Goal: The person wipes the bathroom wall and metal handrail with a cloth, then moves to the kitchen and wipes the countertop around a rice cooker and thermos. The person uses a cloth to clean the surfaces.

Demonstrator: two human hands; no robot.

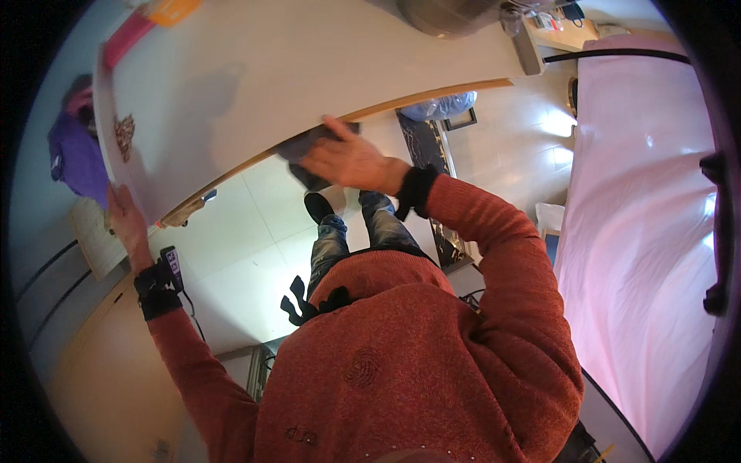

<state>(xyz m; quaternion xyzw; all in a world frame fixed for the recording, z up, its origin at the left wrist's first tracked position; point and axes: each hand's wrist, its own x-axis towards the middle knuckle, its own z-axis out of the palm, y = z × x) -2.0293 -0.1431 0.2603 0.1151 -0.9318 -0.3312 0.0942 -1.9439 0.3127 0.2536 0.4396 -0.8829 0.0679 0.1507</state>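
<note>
A white tabletop (278, 63) with a wood-coloured front edge (243, 165) stretches before me. My right hand (341, 159) is at that front edge, its palm and fingers over a dark cloth (312, 142). Part of the cloth hangs below the edge, and both hand and cloth are blurred. At the near left corner, my left hand (127, 220) has its fingers around the table's raised side rim (107, 127). A small heap of brownish bits (124, 138) lies on the tabletop along this rim.
A pink box (127, 40) and an orange item (173, 10) stand at the far left. A large rounded vessel (448, 17) sits at the back right. Purple cloth (75, 144) hangs outside the rim. A pink sheet (631, 202) covers something at right; a blue plastic bag (440, 106) is below.
</note>
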